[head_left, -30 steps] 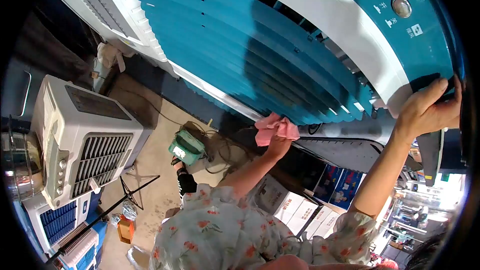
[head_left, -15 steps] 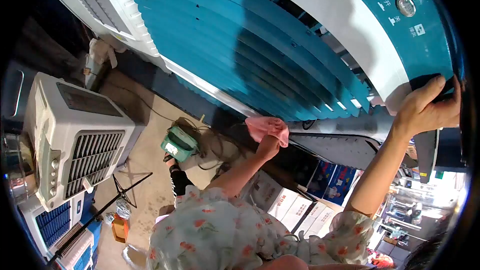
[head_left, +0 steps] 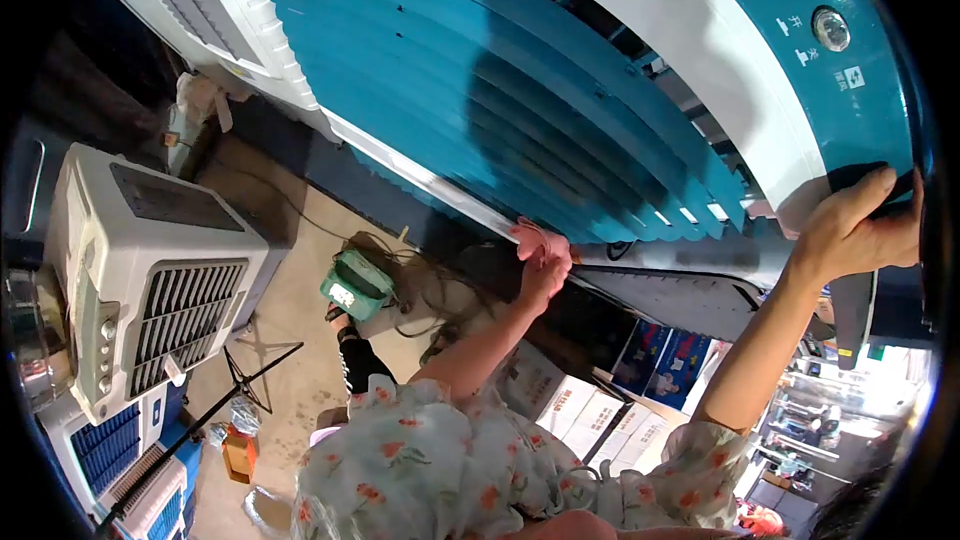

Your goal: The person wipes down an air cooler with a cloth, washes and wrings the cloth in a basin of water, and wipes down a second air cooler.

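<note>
A large teal and white air cooler (head_left: 430, 70) fills the top of the view, its curved louvres facing me. My left hand (head_left: 543, 278) is closed on a pink cloth (head_left: 537, 240), held against the white lower edge of the louvred front. At the right, my right hand (head_left: 858, 225) grips the cooler's teal end panel, thumb on the near side. Its fingers pass round the edge and are partly hidden. A round knob (head_left: 830, 29) and white markings sit on that panel above the hand.
A smaller grey-white cooler (head_left: 165, 280) stands at left, with a black thin-legged stand (head_left: 245, 380) beside it. A green case (head_left: 357, 285) and cables lie on the floor near a foot (head_left: 340, 316). White cartons (head_left: 590, 420) are stacked below my arms.
My left hand has bunched the pink cloth into a smaller wad, at nearly the same place on the edge. The cooler's panel and my right hand appear slightly lower in view.
</note>
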Action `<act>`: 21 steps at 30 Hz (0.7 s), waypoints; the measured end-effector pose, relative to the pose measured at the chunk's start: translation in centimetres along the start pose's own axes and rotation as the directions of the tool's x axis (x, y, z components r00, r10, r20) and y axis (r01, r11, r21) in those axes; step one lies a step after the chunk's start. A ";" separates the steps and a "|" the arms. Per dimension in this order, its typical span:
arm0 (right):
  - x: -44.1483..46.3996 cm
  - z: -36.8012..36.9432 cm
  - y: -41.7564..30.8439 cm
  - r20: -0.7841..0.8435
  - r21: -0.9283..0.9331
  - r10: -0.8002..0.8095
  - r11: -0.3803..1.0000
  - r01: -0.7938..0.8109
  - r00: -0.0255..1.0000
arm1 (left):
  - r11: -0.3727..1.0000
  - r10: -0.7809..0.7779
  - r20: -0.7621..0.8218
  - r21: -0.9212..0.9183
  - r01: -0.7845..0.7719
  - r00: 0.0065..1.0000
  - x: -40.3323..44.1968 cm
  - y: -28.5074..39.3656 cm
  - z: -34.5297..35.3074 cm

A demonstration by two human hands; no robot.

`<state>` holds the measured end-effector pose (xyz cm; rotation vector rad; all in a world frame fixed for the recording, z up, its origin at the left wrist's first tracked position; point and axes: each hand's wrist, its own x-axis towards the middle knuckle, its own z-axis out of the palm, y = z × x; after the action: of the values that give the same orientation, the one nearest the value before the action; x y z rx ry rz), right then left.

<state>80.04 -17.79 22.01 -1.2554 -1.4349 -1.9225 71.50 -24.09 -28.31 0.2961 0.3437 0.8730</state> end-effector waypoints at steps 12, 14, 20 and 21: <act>0.1 -0.1 -0.7 0.054 -0.058 0.005 0.998 -0.002 0.999 | -0.324 0.176 0.335 0.908 -0.267 0.926 0.6 1.5 2.8; -0.2 -0.1 -1.0 0.057 -0.070 0.046 0.997 -0.042 0.997 | -0.278 0.286 0.290 0.937 -0.211 0.913 0.8 0.4 3.3; 0.0 0.4 0.4 0.063 -0.046 -0.055 0.997 0.058 0.996 | -0.352 0.484 0.389 0.906 -0.232 0.784 1.4 0.8 4.1; -0.4 0.2 1.7 0.066 -0.081 -0.075 0.994 0.080 0.995 | -0.401 0.559 0.465 0.876 -0.267 0.687 1.5 1.8 3.9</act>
<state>81.60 -18.28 22.57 -1.3267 -1.4689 -2.0297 72.77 -22.27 -24.30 2.1188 1.2148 1.2763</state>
